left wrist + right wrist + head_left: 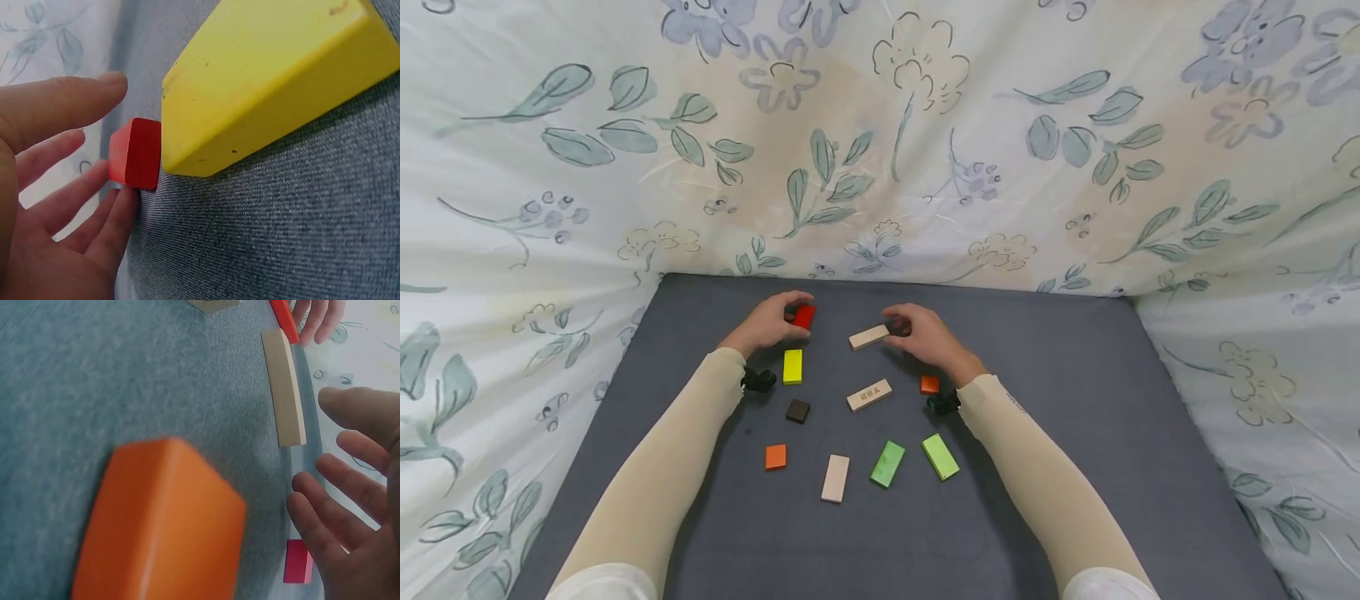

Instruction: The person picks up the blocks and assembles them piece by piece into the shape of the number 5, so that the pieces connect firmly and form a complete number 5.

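Fingers spread, the left hand (771, 321) stands round the red block (804, 317); the right hand (928, 337), fingers also parted, is just beside the farther wooden block (868, 337). A left-hand dip could knock the yellow block (793, 367) askew.

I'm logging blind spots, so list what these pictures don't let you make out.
Head view: marks on the printed wooden block, too small to read.
Left wrist view: part of the yellow block, cut off by the top edge.
Left wrist view: whether the left hand touches the red block; overlap hides any gap.
Right wrist view: the orange block, cut off by the bottom edge.
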Demonstrator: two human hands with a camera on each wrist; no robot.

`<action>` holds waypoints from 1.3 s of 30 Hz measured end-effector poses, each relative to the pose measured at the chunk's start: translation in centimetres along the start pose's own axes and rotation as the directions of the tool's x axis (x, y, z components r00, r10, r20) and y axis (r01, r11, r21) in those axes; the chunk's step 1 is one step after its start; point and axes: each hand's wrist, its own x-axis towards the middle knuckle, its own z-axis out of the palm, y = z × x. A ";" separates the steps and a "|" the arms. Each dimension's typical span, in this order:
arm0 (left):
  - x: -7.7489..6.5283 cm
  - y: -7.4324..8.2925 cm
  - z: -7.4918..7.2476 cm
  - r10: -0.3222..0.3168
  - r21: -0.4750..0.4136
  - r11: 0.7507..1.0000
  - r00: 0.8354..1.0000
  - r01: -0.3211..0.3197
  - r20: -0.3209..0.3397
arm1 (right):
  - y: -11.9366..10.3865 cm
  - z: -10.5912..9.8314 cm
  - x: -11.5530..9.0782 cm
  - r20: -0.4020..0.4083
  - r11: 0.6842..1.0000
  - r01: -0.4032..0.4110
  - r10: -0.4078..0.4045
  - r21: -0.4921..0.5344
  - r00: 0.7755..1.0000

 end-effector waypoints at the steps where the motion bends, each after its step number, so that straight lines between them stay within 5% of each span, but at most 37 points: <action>1: 0.0 0.0 0.0 -0.004 0.005 1.000 1.000 0.004 0.001 | -0.1 0.1 0.2 0.003 1.000 0.006 -0.006 0.000 1.000; 39: 0.9 -0.6 0.0 0.009 0.135 0.991 1.000 -0.009 -0.005 | -0.7 2.0 2.4 0.033 0.995 0.031 -0.028 -0.094 0.999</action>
